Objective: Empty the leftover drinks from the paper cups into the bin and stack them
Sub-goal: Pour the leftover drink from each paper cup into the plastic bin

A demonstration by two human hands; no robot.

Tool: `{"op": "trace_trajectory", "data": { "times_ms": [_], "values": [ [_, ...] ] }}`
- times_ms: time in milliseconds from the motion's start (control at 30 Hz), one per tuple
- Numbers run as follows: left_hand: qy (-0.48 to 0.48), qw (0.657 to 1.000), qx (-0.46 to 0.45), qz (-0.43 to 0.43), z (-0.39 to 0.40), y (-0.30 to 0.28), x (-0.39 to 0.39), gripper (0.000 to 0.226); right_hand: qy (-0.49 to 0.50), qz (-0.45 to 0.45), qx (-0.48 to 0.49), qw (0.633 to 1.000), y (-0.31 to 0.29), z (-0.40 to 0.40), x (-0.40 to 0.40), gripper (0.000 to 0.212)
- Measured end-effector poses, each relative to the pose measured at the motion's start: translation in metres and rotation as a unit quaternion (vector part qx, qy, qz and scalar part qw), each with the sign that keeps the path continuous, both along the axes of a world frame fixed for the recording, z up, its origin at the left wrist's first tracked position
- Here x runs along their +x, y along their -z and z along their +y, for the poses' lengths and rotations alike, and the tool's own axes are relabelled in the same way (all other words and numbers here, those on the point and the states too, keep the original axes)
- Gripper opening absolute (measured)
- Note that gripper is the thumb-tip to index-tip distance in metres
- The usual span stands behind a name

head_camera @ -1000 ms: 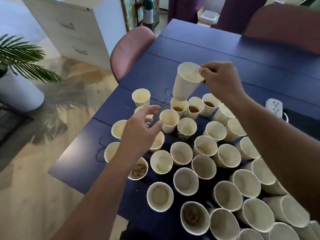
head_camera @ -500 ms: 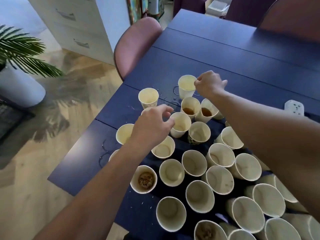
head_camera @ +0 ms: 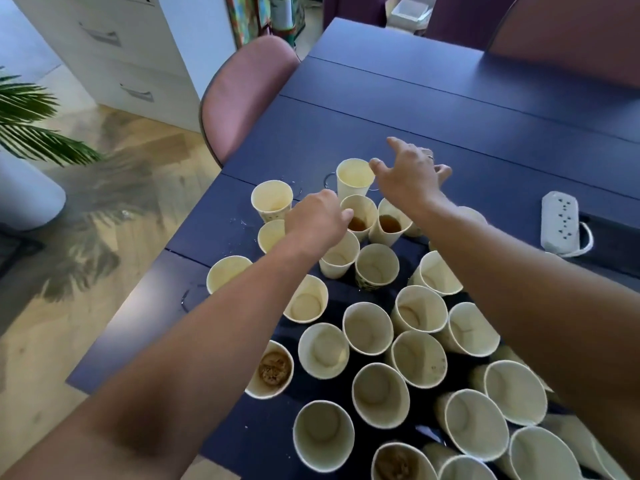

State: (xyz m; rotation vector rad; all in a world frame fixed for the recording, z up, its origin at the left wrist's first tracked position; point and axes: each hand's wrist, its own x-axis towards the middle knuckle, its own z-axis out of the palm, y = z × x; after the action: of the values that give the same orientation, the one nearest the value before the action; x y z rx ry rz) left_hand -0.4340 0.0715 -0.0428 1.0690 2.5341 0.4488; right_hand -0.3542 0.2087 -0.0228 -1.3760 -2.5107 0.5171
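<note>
Palm plant [head_camera: 31, 126] and its white pot [head_camera: 24, 192] at my 9 o'clock, white drawer cabinet [head_camera: 114, 53] at 11, pink chair [head_camera: 242, 95] tucked against the navy table [head_camera: 433, 109].

Paper cups [head_camera: 367, 329] crowd the near end of the table, all upright, mouths open, spread from centre down to 5 o'clock. Most look dry inside. One at 6 o'clock, just beside my left forearm, has brown crumbly residue [head_camera: 273, 367]; another like it sits at the bottom edge.

My left hand [head_camera: 317, 220] is over the far-left part of the cluster, knuckles up, fingers curled down toward a cup rim. Fingertips are hidden under the hand, so I can't tell if it grips anything.

Two cups with brown liquid [head_camera: 389, 223] stand side by side just past that hand, at 12 o'clock. A pale cup [head_camera: 355, 178] stands upright behind them, farthest out.

My right hand [head_camera: 410, 174] hovers beside that pale cup, fingers spread wide, thumb tip near or on its rim, nothing held.

White power strip [head_camera: 560, 220] with its cord at 2 o'clock, well apart from the cups.
</note>
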Motion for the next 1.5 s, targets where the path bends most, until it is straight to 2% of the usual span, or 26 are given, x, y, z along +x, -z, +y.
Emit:
{"op": "trace_trajectory", "data": {
  "times_ms": [167,500,667,833,933,1100,1233,1500],
  "values": [
    [-0.038,0.999,0.005,0.019,0.017,0.009,0.001,0.024,0.02,0.053,-0.018,0.998,-0.005,-0.011,0.036,0.056],
    [-0.065,0.997,0.049,0.014,0.028,0.004,-0.001,0.016,0.044,0.129,-0.011,0.991,-0.017,-0.015,0.092,0.044],
    [-0.06,0.994,0.082,0.033,0.027,-0.02,-0.001,0.021,0.046,0.146,-0.021,0.988,-0.023,-0.02,0.107,0.043],
    [-0.067,0.989,0.116,0.055,0.018,-0.062,0.011,0.017,0.005,0.16,-0.047,0.986,-0.032,-0.033,0.123,0.042],
    [-0.048,0.988,0.132,0.065,0.008,-0.096,0.026,0.017,-0.045,0.172,-0.078,0.981,-0.036,-0.042,0.131,0.047],
    [0.005,0.991,0.124,0.042,-0.008,-0.152,0.066,0.017,-0.098,0.192,-0.163,0.963,-0.052,-0.064,0.145,0.076],
    [0.057,0.991,0.12,0.014,-0.019,-0.188,0.106,0.015,-0.104,0.248,-0.198,0.943,-0.07,-0.08,0.163,0.073],
    [0.125,0.974,0.178,-0.065,-0.038,-0.222,0.177,0.02,-0.052,0.363,-0.149,0.918,-0.104,-0.107,0.245,0.061]
  ]
}}
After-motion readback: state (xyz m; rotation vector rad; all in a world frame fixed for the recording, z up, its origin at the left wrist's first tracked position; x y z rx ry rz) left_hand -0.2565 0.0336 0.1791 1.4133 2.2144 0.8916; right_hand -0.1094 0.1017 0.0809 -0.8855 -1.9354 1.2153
